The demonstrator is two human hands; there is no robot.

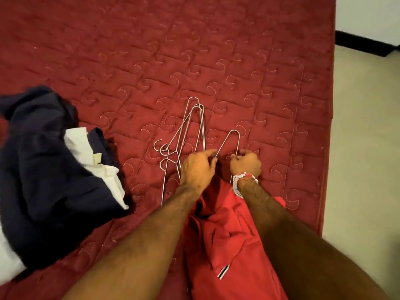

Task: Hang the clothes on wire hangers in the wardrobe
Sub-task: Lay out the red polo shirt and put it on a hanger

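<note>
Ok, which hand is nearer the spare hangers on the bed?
Left. The left hand sits right beside the spare hangers; the right hand is beyond it, further right.

Warm, subdued indoor light, soft and evenly spread.

Where the wire hanger (234, 130) is pinched by the left hand (198, 167) and the right hand (245, 164), a small dark shadow is cast under the fingers. Left of the grip, detail is lost in the dark garment (39, 169). Right of it, the floor (363, 148) is rendered pale and the bedspread (324, 126) edge is bowed by the wide lens. Fine texture is slightly smeared throughout.
</note>
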